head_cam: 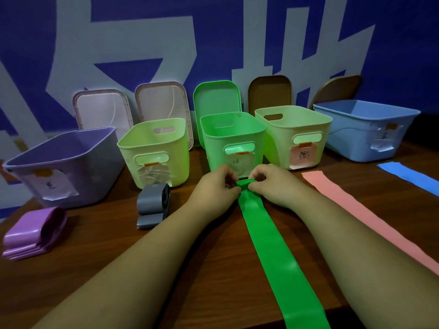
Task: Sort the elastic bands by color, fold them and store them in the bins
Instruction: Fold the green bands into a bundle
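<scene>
Where folded, green band [268, 252] between hands [217, 186] [273, 184]

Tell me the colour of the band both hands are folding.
The band is green; the head view shows it.

The label [238, 162] on the green bin [213, 143] bears a handwritten 绿; writing on the other labels [303, 156] is too blurred to read.

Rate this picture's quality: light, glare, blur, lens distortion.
Head view: dim, bluish light throughout; a soft sheen shows on the green band toward the bottom edge; the folded purple band at far left is smeared; the wide-angle lens tilts the purple bin and blue bin outward; the left hand and right hand, pinching the green band's fold, look fairly sharp.
</scene>
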`<state>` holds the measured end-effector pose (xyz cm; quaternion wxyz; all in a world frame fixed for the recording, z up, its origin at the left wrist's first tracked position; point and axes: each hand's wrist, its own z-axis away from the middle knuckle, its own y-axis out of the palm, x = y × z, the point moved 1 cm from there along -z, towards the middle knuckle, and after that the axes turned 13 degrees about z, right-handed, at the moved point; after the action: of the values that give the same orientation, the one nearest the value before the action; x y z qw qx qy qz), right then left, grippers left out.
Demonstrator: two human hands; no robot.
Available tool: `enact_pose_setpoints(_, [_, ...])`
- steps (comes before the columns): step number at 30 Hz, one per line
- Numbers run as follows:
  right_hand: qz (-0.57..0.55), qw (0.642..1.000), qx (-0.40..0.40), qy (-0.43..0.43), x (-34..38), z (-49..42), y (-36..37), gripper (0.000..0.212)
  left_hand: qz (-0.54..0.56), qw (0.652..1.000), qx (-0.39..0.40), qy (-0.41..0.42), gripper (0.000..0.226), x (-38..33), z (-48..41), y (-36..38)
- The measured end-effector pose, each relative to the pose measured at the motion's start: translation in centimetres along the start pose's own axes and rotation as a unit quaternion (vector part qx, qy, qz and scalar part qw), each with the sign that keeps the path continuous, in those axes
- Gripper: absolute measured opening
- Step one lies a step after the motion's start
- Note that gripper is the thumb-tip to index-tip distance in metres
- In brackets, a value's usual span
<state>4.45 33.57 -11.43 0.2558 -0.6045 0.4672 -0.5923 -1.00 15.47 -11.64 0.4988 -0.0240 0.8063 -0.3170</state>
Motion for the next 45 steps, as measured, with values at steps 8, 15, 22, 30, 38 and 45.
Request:
enact_pose_setpoints(8, [-0.117,0.992,-0.051,-0.011,0.4,0.5,-0.7,0.005,0.076,0.991,0.073,-0.077,0.048,-0.3,0.1,0.3])
enact_pose_setpoints(15, [-0.151,0.983,-0.102,-0.018,0.6,0.5,-1.1,0.005,0.117,0.991,0.006,-0.064,0.029,-0.4,-0.3,0.5])
enact_pose_setpoints(22, [-0.162,0.981,-0.103,-0.027,0.8,0.4,-1.1,0.005,0.056,0.995,-0.055,-0.055,0.022,0.5,-1.5,-0.4])
enact_pose_setpoints(30, [-0.151,0.985,-0.075,-0.044,0.7,1.6,-1.9,0.006,0.077,0.993,0.028,-0.081,0.035,1.1,-0.9,-1.4])
enact_pose_setpoints(38, [-0.130,0.988,0.017,-0.077,0.8,3.3,-2.7,0.003,0.091,0.990,0.064,-0.087,0.035,1.5,-0.5,-2.0])
enact_pose_setpoints(45, [-0.085,0.983,0.125,-0.107,0.8,4.0,-2.9,0.012,0.052,0.993,0.090,-0.060,0.035,1.4,0.2,-2.3])
